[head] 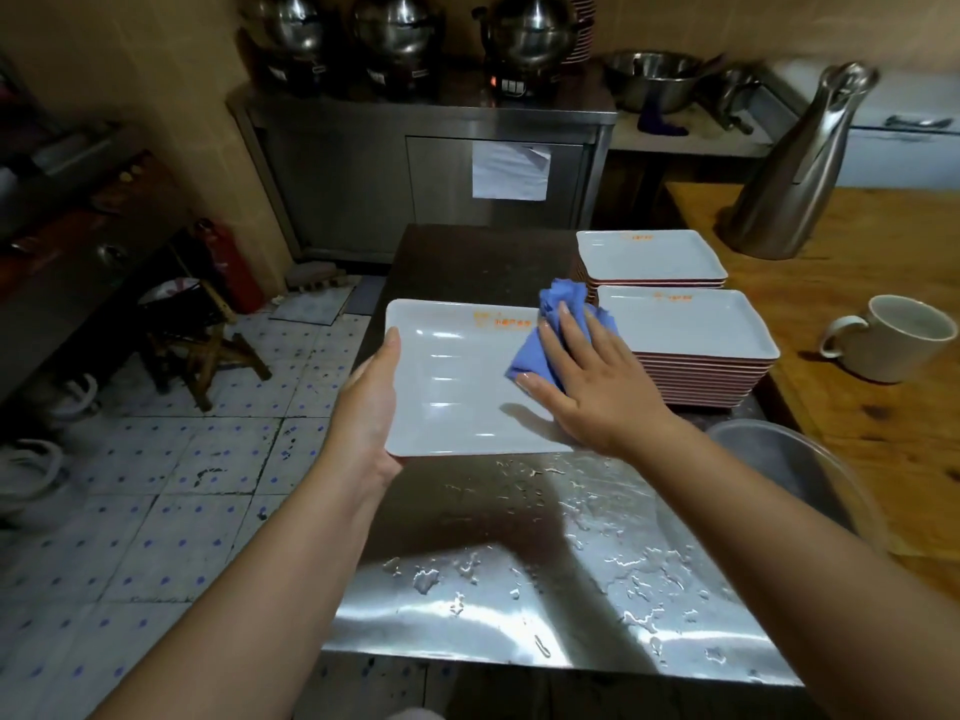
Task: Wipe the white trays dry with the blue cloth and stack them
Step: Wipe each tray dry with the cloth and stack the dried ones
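wet steel counter (519,563); white tray (457,387) bears blurred orange print.

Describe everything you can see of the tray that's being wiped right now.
The tray is white, rectangular and shallow, with rounded corners, a raised rim and small orange print near its far edge. It looks like glossy plastic or melamine, with light streaks reflecting on it. It sits face up over the far part of the wet steel counter. The left hand grips its left edge; the right hand presses the blue cloth on its right side.
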